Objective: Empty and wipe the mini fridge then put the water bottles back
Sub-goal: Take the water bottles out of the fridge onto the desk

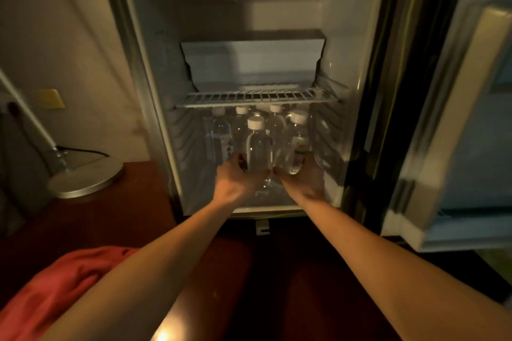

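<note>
Nearest the camera, a red cloth (63, 288) lies bunched on the dark wooden bench (116, 216), left of the two bare forearms reaching forward. Beyond it, on the bench's far left, stands the round base of a desk lamp (86, 177).

Both hands are inside the open mini fridge (357, 69), low on its floor. The left hand (235, 180) curls its fingers round the foot of the front water bottle (259, 147); the right hand (302, 180) grips the base of the neighbouring bottle (297, 141) just to the right. Behind these, three more white-capped bottles (220, 130) stand upright in a row under the wire shelf (257, 97), which carries nothing visible. The fridge door (448, 124) hangs open on the right.

Whether this is the emptying step or the putting back cannot be settled from the scene alone; the cloth lying aside and the hands gripping bottle bases suit either. If emptying, the next move needs both bottles lifted clear without knocking the row behind.
</note>
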Action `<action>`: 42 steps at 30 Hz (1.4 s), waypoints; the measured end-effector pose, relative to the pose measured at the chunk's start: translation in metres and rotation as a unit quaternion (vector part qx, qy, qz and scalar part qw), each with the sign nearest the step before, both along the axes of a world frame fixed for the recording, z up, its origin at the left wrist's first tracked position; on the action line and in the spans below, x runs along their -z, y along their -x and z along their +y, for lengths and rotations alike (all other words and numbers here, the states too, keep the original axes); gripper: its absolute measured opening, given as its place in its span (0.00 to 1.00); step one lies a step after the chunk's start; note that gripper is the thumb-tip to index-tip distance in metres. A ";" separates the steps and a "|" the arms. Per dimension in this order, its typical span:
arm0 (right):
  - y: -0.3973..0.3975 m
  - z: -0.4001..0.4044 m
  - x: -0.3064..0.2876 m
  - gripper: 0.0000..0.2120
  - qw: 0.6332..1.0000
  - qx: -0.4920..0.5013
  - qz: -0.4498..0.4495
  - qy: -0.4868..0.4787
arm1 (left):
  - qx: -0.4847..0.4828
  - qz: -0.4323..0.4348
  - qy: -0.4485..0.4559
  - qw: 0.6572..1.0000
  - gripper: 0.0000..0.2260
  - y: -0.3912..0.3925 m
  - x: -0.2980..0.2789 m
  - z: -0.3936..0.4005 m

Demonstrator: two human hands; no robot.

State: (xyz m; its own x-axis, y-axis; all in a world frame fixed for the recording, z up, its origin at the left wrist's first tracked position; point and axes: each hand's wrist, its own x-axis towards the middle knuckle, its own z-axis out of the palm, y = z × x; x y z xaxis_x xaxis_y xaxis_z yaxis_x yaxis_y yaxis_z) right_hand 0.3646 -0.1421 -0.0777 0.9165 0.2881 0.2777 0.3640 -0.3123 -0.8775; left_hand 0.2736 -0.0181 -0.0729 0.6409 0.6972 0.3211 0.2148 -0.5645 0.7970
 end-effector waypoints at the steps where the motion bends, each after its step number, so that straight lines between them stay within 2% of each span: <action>1: 0.009 0.002 -0.003 0.26 1.000 -0.019 -0.006 -0.005 | -0.002 -0.002 -0.002 1.000 0.21 0.014 -0.003 0.001; 3: 0.029 0.007 -0.007 0.26 0.998 -0.060 -0.012 -0.022 | -0.016 -0.004 -0.017 1.000 0.23 0.043 -0.011 0.002; 5: 0.050 0.017 -0.006 0.30 0.993 -0.106 -0.008 -0.042 | -0.041 -0.011 -0.036 0.998 0.22 0.074 -0.020 0.004; 8: 0.083 0.033 -0.003 0.33 0.985 -0.168 -0.036 -0.006 | -0.074 -0.019 -0.050 0.996 0.23 0.120 -0.031 0.013; 11: 0.117 0.056 -0.005 0.37 0.977 -0.212 -0.030 -0.013 | -0.110 -0.030 -0.049 0.992 0.21 0.163 -0.036 0.029; 13: 0.141 0.073 -0.010 0.36 0.970 -0.241 -0.040 -0.017 | -0.141 -0.043 -0.046 0.988 0.22 0.191 -0.038 0.041; 16: 0.173 0.099 -0.021 0.34 0.964 -0.245 -0.101 -0.003 | -0.182 -0.053 -0.043 0.981 0.20 0.227 -0.036 0.063; 20: 0.200 0.144 -0.016 0.33 0.952 -0.297 -0.071 -0.034 | -0.259 -0.045 -0.025 0.964 0.16 0.265 -0.027 0.095; 23: 0.215 0.178 -0.009 0.33 0.942 -0.328 -0.051 -0.045 | -0.313 -0.036 -0.007 0.949 0.16 0.283 -0.015 0.122; 28: 0.229 0.244 0.006 0.30 0.929 -0.365 -0.051 0.003 | -0.379 -0.011 0.013 0.925 0.19 0.297 0.006 0.162; 38: 0.239 0.316 0.034 0.28 0.891 -0.452 -0.016 0.047 | -0.439 -0.013 0.068 0.896 0.16 0.295 0.033 0.197; 42: 0.245 0.332 0.042 0.26 0.878 -0.475 -0.017 0.055 | -0.460 -0.015 0.074 0.885 0.21 0.294 0.037 0.206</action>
